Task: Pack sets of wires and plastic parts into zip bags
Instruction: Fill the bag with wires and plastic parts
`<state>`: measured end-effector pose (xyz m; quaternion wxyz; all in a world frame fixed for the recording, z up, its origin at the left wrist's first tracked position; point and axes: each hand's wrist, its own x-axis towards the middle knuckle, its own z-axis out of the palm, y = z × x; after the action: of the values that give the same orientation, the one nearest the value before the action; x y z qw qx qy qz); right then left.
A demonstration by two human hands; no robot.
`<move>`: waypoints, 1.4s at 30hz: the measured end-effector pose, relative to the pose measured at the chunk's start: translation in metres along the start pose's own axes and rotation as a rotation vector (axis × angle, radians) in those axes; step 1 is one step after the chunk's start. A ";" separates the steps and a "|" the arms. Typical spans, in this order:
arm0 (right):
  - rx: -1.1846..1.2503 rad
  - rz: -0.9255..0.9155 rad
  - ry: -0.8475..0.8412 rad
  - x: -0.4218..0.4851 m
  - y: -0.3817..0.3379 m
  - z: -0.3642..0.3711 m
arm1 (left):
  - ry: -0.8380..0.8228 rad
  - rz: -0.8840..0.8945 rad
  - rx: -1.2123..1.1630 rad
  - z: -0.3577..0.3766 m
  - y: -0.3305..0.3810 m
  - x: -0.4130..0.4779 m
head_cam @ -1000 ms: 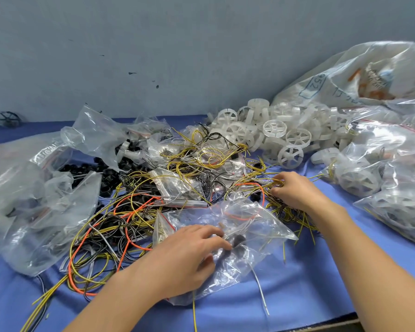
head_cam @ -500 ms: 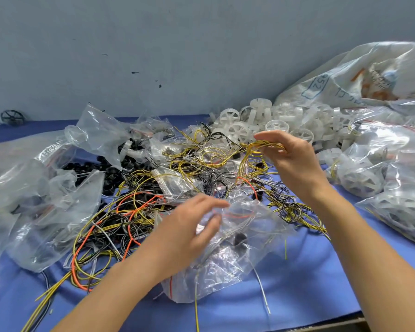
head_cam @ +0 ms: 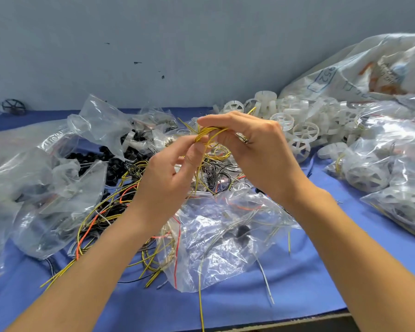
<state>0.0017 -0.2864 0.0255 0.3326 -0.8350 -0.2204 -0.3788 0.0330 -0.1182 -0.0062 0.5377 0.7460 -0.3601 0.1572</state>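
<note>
A thin, glossy yellow wire coil (head_cam: 209,134) is held in mid-air between both hands. The right hand (head_cam: 256,154) curls its fingers round the loops; the left hand (head_cam: 168,183) pinches them from below. Directly beneath the grip lies a crinkled clear zip bag (head_cam: 225,236) with a red seal stripe. Right of the grip, spoked white plastic wheels (head_cam: 302,133) are heaped; lower left, tangled wires (head_cam: 110,212) sprawl over the blue table cover (head_cam: 225,307).
</note>
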 end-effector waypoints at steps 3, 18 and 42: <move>0.014 0.024 -0.018 -0.002 0.004 0.004 | 0.042 -0.025 -0.047 -0.004 -0.002 -0.003; -0.503 0.720 -0.051 -0.042 0.095 -0.024 | 0.092 -0.723 -0.095 -0.102 -0.059 -0.023; -0.393 0.528 -0.396 0.010 0.033 -0.028 | -0.046 -0.867 -0.424 -0.147 -0.068 -0.036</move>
<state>0.0147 -0.3284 0.0342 0.2034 -0.9679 0.0191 -0.1467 0.0788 0.0410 -0.0208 0.6859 0.7045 -0.0516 -0.1749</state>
